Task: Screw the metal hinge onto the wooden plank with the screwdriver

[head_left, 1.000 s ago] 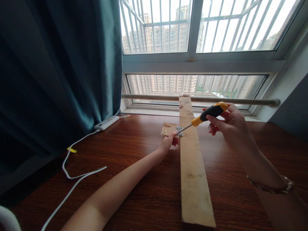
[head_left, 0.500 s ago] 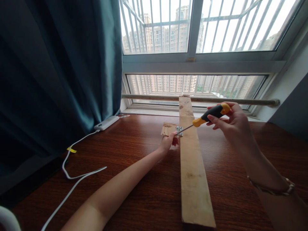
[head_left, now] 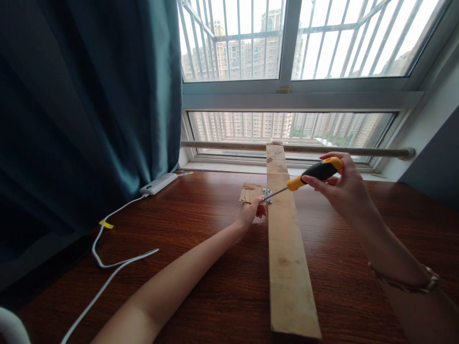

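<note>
My right hand (head_left: pixel 346 184) is closed around the yellow and black handle of a screwdriver (head_left: pixel 315 174). The shaft slants down to the left, its tip at a metal hinge (head_left: pixel 267 195). That hinge spans a small wooden block (head_left: pixel 251 192) and a long wooden board (head_left: pixel 289 267). Thumb and fingers of my left hand (head_left: pixel 251 210) grip the near edge of the small block, the thumb close to the screwdriver tip. Any screw under the tip is too small to make out.
Under the board is a dark brown wooden tabletop (head_left: pixel 201 220). A white power bank (head_left: pixel 159 183) with a white cable (head_left: pixel 118 263) lies at the left, beside a blue curtain (head_left: pixel 143 95). Behind the board's far end runs a horizontal rail (head_left: pixel 340 151) before the window.
The fingers of my right hand have shifted their hold on the screwdriver handle, and the handle sits slightly lower. My left hand and the wood have stayed in place.
</note>
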Available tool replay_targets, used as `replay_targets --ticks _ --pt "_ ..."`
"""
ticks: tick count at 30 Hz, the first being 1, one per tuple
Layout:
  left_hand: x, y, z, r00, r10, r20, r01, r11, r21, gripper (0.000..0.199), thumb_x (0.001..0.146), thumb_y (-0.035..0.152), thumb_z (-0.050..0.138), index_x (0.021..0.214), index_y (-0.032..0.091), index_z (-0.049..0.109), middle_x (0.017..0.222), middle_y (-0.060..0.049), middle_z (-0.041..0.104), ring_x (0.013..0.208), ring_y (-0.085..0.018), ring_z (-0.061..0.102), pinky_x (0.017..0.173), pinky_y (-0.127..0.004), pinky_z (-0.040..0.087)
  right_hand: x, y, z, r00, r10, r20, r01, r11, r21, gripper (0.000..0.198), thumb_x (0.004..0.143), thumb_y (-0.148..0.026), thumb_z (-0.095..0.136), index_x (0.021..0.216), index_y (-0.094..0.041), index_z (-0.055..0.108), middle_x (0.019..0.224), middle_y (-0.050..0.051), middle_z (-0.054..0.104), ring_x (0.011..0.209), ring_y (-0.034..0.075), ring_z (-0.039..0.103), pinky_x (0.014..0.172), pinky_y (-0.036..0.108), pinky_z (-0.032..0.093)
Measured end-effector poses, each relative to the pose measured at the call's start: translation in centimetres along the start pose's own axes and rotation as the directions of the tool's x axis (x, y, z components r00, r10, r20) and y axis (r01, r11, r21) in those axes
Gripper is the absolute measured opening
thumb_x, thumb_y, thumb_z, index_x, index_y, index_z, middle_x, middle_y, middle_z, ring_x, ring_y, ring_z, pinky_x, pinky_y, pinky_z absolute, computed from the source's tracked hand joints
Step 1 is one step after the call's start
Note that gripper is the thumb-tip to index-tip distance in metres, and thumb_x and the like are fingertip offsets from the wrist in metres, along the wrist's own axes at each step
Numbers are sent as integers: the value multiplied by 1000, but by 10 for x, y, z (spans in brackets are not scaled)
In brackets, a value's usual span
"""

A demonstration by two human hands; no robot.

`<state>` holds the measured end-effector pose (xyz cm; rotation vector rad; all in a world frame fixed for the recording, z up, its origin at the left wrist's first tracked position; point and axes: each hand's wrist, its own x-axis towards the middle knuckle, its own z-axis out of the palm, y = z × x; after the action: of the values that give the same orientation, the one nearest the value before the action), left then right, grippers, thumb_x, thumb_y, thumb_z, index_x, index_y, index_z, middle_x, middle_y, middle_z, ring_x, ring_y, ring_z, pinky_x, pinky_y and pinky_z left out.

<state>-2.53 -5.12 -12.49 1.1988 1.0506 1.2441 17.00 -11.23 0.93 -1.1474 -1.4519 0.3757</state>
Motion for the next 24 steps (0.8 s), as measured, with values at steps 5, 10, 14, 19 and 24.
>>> replay_targets --ticks 5,10,14,19,24 --pt "1 -2 -1 999 -3 37 3 1000 -11 41 77 41 46 45 17 51 41 -3 51 37 -10 39 42 -25 27 0 -2 -2 994 -78 74 72 994 87 51 63 -35 74 103 -22 45 97 4 62 81 19 65 69 33 58" --pt "3 -4 -1 999 -19 28 20 999 -33 38 77 40 46 47 17 51 42 -3 51 38 -10 40 42 -25 27 -2 -8 -2 983 -118 142 91 979 184 49 67 -33 71 105 -22 42 104 6 61 90 19 63 76 33 57" --pt "2 -4 -1 999 -14 30 16 999 -48 35 76 40 47 49 18 51 41 -2 50 37 -10 38 41 -25 26 -1 -5 -2 996 -85 32 86 996 -28 51 63 -43 73 102 -22 47 95 5 62 75 19 64 65 34 57" --pt "1 -2 0 1000 -6 10 6 999 -51 34 76 40 48 49 19 49 39 0 47 36 -9 36 41 -25 23 -4 -7 -2 993 -74 -89 47 961 -271 56 57 -57 72 94 -20 50 72 1 60 54 17 60 49 32 50" --pt "1 -3 0 1000 -15 2 15 998 -63 33 75 40 49 51 18 49 41 0 47 37 -9 36 41 -25 23 -5 -11 -1 985 -85 -150 37 955 -295 55 58 -60 69 89 -19 51 69 1 59 55 19 60 46 30 48"
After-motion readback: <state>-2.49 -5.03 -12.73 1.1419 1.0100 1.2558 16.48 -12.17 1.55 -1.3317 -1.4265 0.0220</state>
